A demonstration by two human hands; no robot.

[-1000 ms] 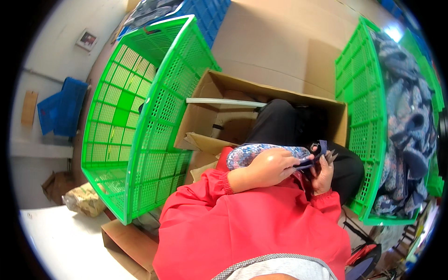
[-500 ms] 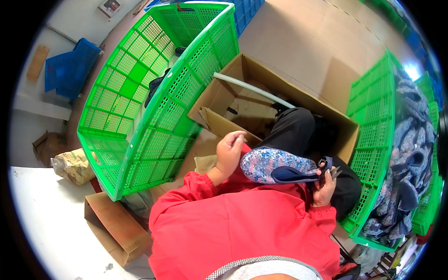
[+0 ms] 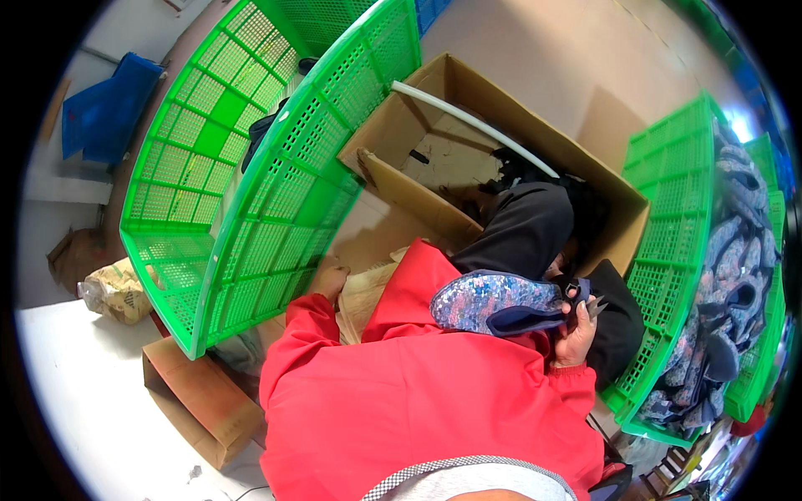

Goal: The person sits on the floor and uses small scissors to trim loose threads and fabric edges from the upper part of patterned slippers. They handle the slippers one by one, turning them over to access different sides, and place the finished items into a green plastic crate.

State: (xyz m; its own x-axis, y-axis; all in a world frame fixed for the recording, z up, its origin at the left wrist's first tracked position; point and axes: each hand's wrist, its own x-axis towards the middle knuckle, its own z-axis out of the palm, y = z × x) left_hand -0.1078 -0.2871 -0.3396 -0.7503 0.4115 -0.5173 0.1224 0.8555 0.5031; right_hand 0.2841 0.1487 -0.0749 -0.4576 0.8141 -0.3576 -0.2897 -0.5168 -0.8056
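1. right hand (image 3: 575,338): fingers clamped on the heel-and-strap end of a floral fabric strap shoe (image 3: 489,292); metal blades (image 3: 596,307) jut from the same grip toward two o'clock.
2. shoe lies at nine to ten o'clock from the right hand, above the lap. long axis runs roughly nine to three, rounded toe at nine, strap end at three. navy-edged opening sits on its lower side, toward five.
3. left hand (image 3: 331,280): well apart from the shoe, which is at three to four o'clock from it, toe end closest. right hand is the nearer one, already in contact. left fingers look loosely bent; can't tell if they grip anything.
4. by the left hand: tan sheet-like material (image 3: 361,292) at about four o'clock, near; left green crate (image 3: 276,230) at ten to eleven, just beside; contact unclear.
5. further out: open cardboard carton (image 3: 413,196) at twelve to one from the shoe, pale tube (image 3: 476,123) lying across it. right green crate (image 3: 668,217) at two from the shoe, holding a heap of floral shoes (image 3: 743,284).
6. vs half a second ago: left hand was raised just off the toe; now lower, off toward nine. shoe and right-hand grip about the same. more of the carton's inside shows.
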